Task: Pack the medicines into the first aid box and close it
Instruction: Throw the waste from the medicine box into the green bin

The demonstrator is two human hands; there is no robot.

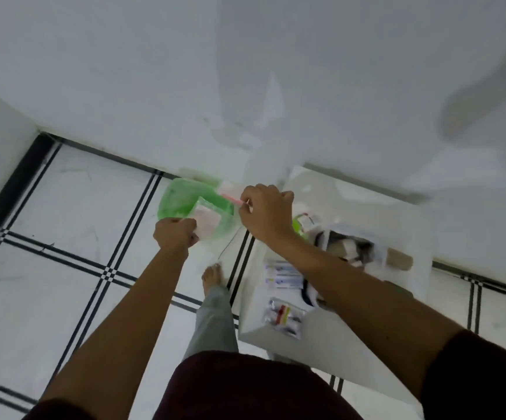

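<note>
Fingers of your left hand (174,234) are curled shut around the lower corner of a small clear packet (208,221) holding something pale pink, at the centre of the frame. Fingers of your right hand (265,212) are pinched closed on what looks like a thin pink strip (230,198), just right of the packet; whether that strip is the packet's seal or a separate item is too blurred to tell. Both hands are raised over a green translucent box (179,197), which sits above the tiled floor (64,207) near the wall at centre frame. It seems to be the first aid box, and it stands open, with the packet held at or just inside its mouth.

To the right of the frame, a white table (367,207) carries the things not yet packed: a flat white carton with blue print (283,275), a clear pouch of small tubes with red and yellow marks (283,318) near the lower edge, a crumpled plastic bag (348,245) with dark contents, a beige block (400,259) farther right, and something bright green (297,226) partly hidden behind your right wrist.

Judging from this, packing is at an early or middle stage. One packet is going in now, several medicines wait on the table, and the box is not yet closed.
</note>
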